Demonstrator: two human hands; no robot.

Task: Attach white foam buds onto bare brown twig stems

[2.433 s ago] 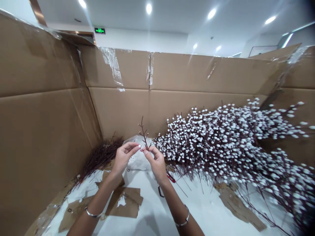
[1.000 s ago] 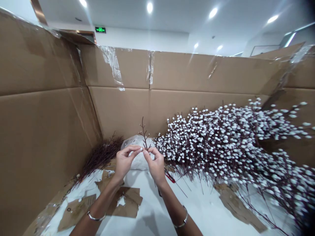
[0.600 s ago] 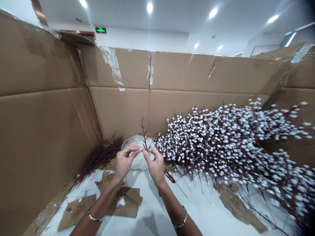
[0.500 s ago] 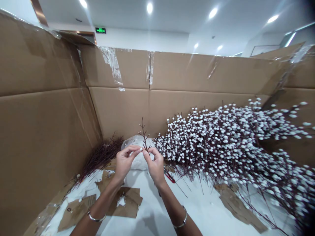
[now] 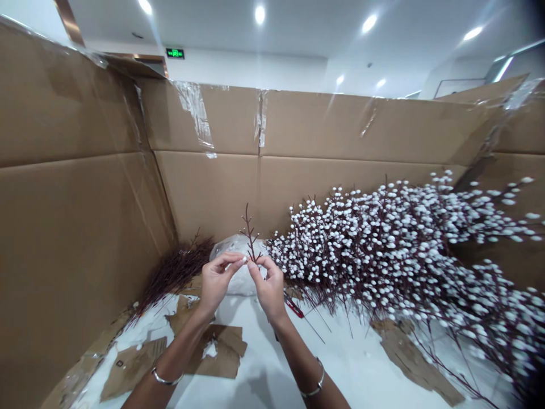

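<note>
My right hand (image 5: pixel 267 286) pinches the lower stem of a bare dark-brown twig (image 5: pixel 249 230) that stands upright above my fingers. My left hand (image 5: pixel 217 278) pinches a small white bud (image 5: pixel 244 259) at its fingertips and holds it against a side shoot at the twig's base. Both hands meet in the middle, above the white table (image 5: pixel 340 369). A silver bangle sits on each wrist.
A big heap of twigs covered in white buds (image 5: pixel 404 250) fills the right side. A bundle of bare twigs (image 5: pixel 170 272) lies at the left corner. A clear bag (image 5: pixel 236 250) lies behind my hands. Cardboard walls (image 5: pixel 85 199) enclose the table; cardboard scraps (image 5: pixel 221 346) and a red-handled tool (image 5: pixel 293 305) lie on it.
Almost nothing has moved. Over the last seconds my hands came slightly closer together, the white bud pressed to the twig's base.
</note>
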